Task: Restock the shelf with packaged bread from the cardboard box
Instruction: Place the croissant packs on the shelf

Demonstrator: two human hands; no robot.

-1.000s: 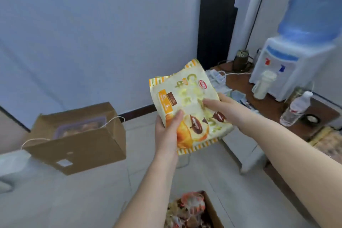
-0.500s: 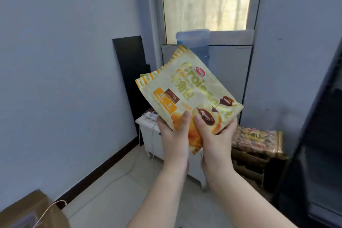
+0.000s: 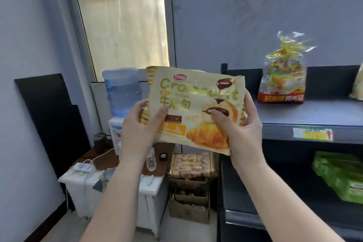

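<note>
Now turned level, the yellow croissant pack (image 3: 196,108) is gripped by both hands.

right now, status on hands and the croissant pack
Left hand and right hand both grip croissant pack. Pack held short of shelf. Tied bread bag stands there, space beside it.

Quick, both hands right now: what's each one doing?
Left hand: grips the croissant pack at its left edge.
Right hand: grips the same pack at its right edge.
</note>
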